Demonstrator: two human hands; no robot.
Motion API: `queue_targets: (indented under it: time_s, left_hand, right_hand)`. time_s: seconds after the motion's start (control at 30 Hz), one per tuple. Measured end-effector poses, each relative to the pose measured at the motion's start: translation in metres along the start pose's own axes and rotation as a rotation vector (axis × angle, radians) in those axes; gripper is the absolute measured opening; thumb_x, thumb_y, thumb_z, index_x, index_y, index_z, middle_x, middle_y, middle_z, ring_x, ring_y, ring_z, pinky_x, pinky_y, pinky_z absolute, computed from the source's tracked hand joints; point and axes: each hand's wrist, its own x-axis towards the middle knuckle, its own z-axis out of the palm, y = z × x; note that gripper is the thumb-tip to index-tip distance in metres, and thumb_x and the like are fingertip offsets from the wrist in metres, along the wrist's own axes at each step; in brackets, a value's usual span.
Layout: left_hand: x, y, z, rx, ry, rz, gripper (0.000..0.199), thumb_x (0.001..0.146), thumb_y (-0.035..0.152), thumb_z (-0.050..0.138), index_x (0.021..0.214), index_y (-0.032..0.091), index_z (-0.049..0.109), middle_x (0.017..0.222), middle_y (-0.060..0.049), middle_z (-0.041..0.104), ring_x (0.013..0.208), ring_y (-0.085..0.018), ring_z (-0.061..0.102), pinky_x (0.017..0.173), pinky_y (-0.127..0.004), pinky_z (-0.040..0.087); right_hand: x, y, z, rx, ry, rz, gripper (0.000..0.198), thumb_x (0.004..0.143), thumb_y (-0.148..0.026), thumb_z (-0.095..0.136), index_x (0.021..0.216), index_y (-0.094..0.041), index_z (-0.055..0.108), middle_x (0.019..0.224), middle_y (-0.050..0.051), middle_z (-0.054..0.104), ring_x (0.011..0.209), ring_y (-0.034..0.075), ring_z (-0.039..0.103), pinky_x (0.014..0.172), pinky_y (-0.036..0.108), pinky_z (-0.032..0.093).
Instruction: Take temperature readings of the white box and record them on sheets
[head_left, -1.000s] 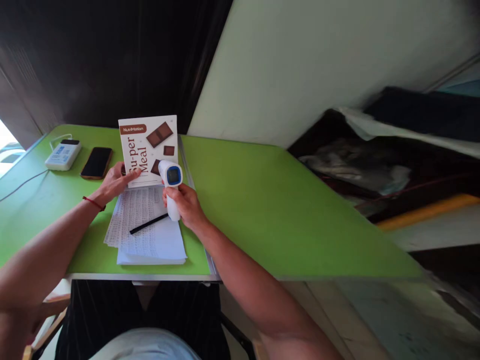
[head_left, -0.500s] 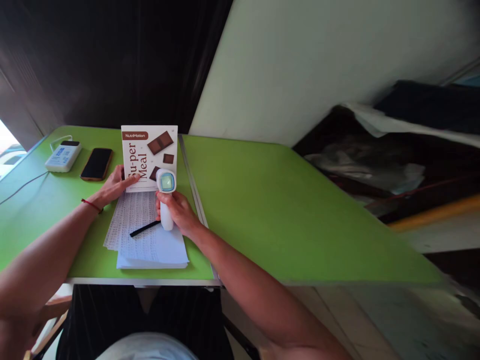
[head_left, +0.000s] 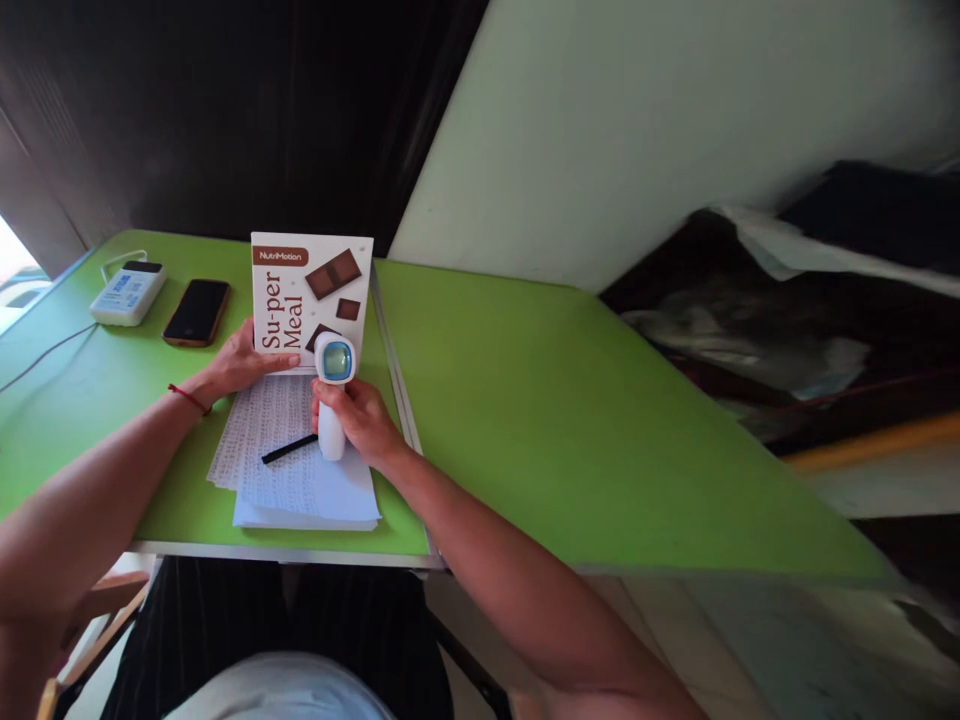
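My left hand (head_left: 247,362) grips the lower left edge of a white box (head_left: 296,312) printed "NutriMotion Su-per Meal" with chocolate pieces, thumb across its front. The box stands tilted, facing me. Wrapped round the handle of a white infrared thermometer (head_left: 331,428) is my right hand (head_left: 364,418); the thermometer's blue-edged screen faces me and its head overlaps the lower right of the box. Below both hands lies a stack of papers (head_left: 345,505), the top sheets covered in small print. A black pen (head_left: 289,449) rests on the papers, its right end by the thermometer handle.
On the green table (head_left: 570,430), a phone (head_left: 196,312) lies left of the box. Farther left sits a white device (head_left: 128,293) with cables. A dark panel and pale wall rise behind. Shelves with bags (head_left: 727,330) stand at the right.
The box has come closer to me and looks larger, turned slightly. My left hand moved with it, its thumb now lower along the front. The thermometer stays in my right hand, nearly in place.
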Motion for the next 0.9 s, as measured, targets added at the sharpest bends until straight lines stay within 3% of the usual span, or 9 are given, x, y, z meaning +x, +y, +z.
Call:
queue_targets:
  time_s: [0.2, 0.5, 0.7, 0.8, 0.9]
  left_hand:
    - [-0.001, 0.002, -0.001, 0.014, -0.020, 0.019, 0.060, 0.070, 0.043, 0.092, 0.116, 0.015, 0.066, 0.114, -0.012, 0.077, 0.102, -0.029, 0.073, 0.086, -0.043, 0.063]
    - [-0.001, 0.002, 0.000, -0.017, -0.016, 0.000, 0.064, 0.068, 0.043, 0.093, 0.118, 0.014, 0.066, 0.116, -0.013, 0.077, 0.104, -0.030, 0.073, 0.088, -0.044, 0.062]
    - [-0.002, 0.006, -0.001, 0.028, -0.002, -0.017, 0.062, 0.069, 0.045, 0.093, 0.117, 0.015, 0.067, 0.115, -0.014, 0.076, 0.106, -0.033, 0.072, 0.094, -0.053, 0.060]
    - [-0.001, 0.007, -0.004, 0.062, 0.024, -0.003, 0.067, 0.064, 0.045, 0.094, 0.117, 0.015, 0.066, 0.115, -0.014, 0.075, 0.107, -0.034, 0.071, 0.096, -0.055, 0.059]
    - [0.001, 0.009, -0.008, 0.094, 0.042, 0.054, 0.068, 0.060, 0.043, 0.096, 0.115, 0.016, 0.065, 0.115, -0.012, 0.075, 0.110, -0.035, 0.069, 0.096, -0.053, 0.059]
  right_hand:
    - [0.000, 0.003, -0.004, -0.128, 0.022, -0.086, 0.046, 0.075, -0.067, 0.072, 0.069, -0.023, 0.059, 0.064, -0.001, 0.059, 0.059, 0.014, 0.053, 0.057, 0.032, 0.045]
    - [-0.001, 0.000, -0.007, -0.171, 0.061, -0.092, 0.046, 0.075, -0.066, 0.071, 0.066, -0.023, 0.057, 0.062, -0.002, 0.055, 0.059, 0.014, 0.049, 0.058, 0.031, 0.041]
    - [-0.002, -0.001, -0.006, -0.181, 0.052, -0.080, 0.045, 0.076, -0.065, 0.071, 0.067, -0.024, 0.058, 0.064, -0.001, 0.057, 0.061, 0.015, 0.052, 0.058, 0.031, 0.043]
    - [-0.003, -0.014, -0.020, -0.265, 0.011, -0.109, 0.042, 0.074, -0.064, 0.073, 0.073, -0.023, 0.065, 0.067, -0.001, 0.061, 0.063, 0.015, 0.054, 0.061, 0.031, 0.044]
    - [-0.004, -0.036, -0.049, -0.460, -0.066, -0.130, 0.038, 0.067, -0.054, 0.083, 0.082, -0.021, 0.073, 0.077, 0.001, 0.070, 0.068, 0.016, 0.059, 0.065, 0.032, 0.047]
